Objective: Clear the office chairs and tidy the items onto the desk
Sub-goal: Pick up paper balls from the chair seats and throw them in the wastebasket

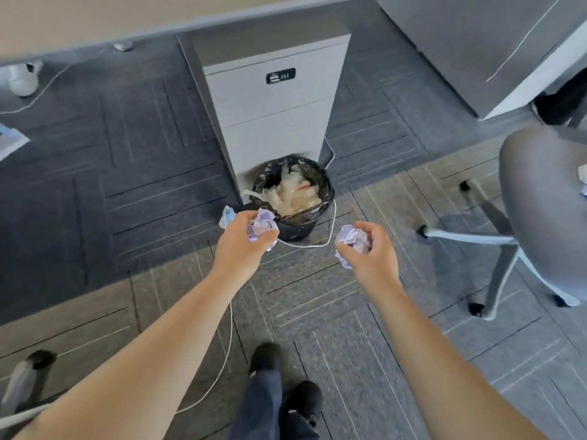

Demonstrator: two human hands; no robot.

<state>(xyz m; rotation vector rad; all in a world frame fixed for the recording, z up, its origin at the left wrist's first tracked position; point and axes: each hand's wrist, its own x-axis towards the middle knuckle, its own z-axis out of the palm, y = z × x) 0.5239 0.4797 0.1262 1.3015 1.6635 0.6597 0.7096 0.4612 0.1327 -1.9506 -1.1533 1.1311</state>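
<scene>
My left hand (240, 239) is shut on a crumpled ball of white-and-purple paper (262, 226). A second crumpled paper ball (352, 239) is held in my right hand (373, 254). Both hands hover above the carpet just in front of a black waste bin (293, 228) lined with a black bag and full of pale rubbish. A grey office chair (540, 198) stands at the right; a bit of paper (583, 176) lies on its seat at the frame's edge.
A white drawer cabinet (270, 100) stands right behind the bin. A white cable (330, 230) loops past the bin and runs back along the floor. A blue face mask (228, 215) lies left of the bin. Another chair base (25, 379) shows bottom left.
</scene>
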